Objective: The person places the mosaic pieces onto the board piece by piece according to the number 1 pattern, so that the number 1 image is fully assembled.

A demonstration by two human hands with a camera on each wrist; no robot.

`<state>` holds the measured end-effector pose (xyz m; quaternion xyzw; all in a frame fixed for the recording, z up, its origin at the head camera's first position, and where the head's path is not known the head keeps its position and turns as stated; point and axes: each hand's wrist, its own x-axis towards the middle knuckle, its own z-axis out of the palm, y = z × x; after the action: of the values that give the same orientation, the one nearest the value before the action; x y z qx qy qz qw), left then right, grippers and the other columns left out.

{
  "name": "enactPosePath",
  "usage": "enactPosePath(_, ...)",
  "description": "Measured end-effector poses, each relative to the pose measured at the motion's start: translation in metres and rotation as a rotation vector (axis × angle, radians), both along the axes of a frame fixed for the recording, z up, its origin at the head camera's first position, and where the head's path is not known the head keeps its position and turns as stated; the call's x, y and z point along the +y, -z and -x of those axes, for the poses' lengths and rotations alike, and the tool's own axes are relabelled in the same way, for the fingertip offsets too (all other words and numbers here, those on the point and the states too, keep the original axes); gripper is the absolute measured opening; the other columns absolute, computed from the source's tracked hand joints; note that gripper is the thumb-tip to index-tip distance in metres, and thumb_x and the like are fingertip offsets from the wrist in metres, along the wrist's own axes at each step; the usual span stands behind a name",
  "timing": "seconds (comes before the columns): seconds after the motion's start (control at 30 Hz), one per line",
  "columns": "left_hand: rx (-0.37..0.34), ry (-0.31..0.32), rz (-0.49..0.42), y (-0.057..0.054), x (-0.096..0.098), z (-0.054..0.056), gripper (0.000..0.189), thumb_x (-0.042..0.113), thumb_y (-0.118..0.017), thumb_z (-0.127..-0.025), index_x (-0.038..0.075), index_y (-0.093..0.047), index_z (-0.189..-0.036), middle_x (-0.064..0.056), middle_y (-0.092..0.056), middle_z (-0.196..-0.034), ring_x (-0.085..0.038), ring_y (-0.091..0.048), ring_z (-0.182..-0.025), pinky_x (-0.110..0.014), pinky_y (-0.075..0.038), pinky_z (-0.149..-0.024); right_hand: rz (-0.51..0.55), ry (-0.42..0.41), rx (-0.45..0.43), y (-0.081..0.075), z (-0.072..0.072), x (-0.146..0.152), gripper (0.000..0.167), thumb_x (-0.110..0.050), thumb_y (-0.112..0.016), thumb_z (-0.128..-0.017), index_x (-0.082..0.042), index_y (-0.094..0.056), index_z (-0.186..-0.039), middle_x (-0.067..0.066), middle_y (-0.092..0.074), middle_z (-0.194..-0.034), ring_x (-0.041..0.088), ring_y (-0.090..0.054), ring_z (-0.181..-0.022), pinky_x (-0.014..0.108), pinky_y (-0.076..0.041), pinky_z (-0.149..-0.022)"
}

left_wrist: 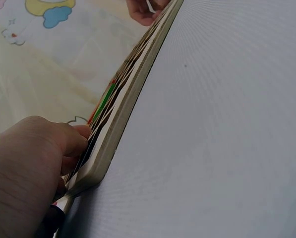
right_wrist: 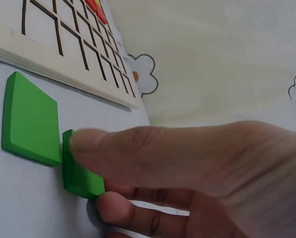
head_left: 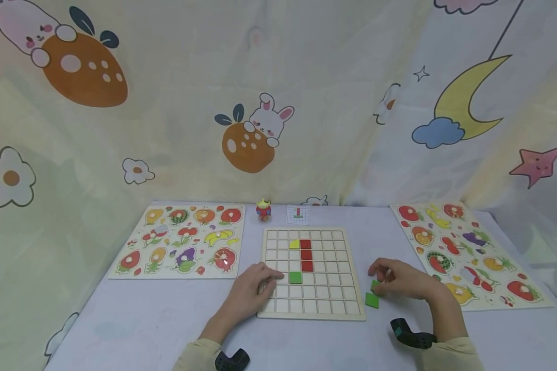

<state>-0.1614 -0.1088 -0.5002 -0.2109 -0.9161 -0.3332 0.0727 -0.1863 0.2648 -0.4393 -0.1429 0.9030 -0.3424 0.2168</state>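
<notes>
My right hand point(head_left: 403, 279) pinches a small green square tile point(right_wrist: 81, 173) between thumb and fingers, low over the white tabletop to the right of the board. Close beside it a second green tile point(head_left: 372, 300) lies flat on the cloth. The wooden grid board point(head_left: 313, 316) sits in the middle. On it are a column of red tiles point(head_left: 306, 254), a yellow tile point(head_left: 294, 244) with a slanted corner, and one green tile point(head_left: 295, 277). My left hand point(head_left: 252, 286) rests over the board's left edge, index finger extended close to that green tile.
A small grid card point(head_left: 298, 214) with a coloured pattern and a toy figure point(head_left: 263, 210) stand behind the board. Fruit puzzle boards lie at both sides, one on the left point(head_left: 136, 273) and one on the right point(head_left: 480, 305). A patterned curtain point(head_left: 176, 118) hangs behind the table.
</notes>
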Motion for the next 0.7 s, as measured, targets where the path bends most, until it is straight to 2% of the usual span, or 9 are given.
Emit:
enactPosePath(0.27, 0.008, 0.005, 0.003, 0.0, 0.0, 0.0, 0.021, 0.02, -0.061, -0.091, 0.032, -0.067, -0.107, 0.016, -0.059, -0.092, -0.003, -0.041, -0.074, -0.017, -0.035, -0.062, -0.042, 0.061, 0.018, -0.001, -0.001, -0.009, 0.029, -0.016, -0.073, -0.078, -0.008, -0.058, -0.102, 0.005, -0.05, -0.085, 0.018, -0.046, -0.079, 0.03, -0.037, -0.063)
enactPosePath(0.53, 0.011, 0.001, 0.005, 0.0, 0.0, 0.0, 0.021, 0.02, -0.061, -0.091, 0.033, -0.066, -0.107, 0.02, -0.056, -0.09, -0.003, -0.041, -0.073, -0.017, -0.034, -0.061, -0.106, 0.13, 0.149, 0.006, 0.003, -0.015, 0.027, -0.015, -0.072, -0.079, -0.009, -0.059, -0.102, 0.004, -0.054, -0.087, 0.018, -0.049, -0.08, 0.031, -0.041, -0.066)
enactPosePath(0.7, 0.01, 0.007, -0.001, -0.001, 0.0, 0.0, 0.021, 0.02, -0.061, -0.09, 0.032, -0.067, -0.107, 0.018, -0.058, -0.091, -0.003, -0.041, -0.074, -0.017, -0.035, -0.062, -0.119, 0.133, 0.166, 0.005, 0.003, -0.014, 0.031, -0.016, -0.075, -0.077, -0.007, -0.06, -0.103, 0.005, -0.055, -0.088, 0.018, -0.048, -0.08, 0.03, -0.041, -0.066)
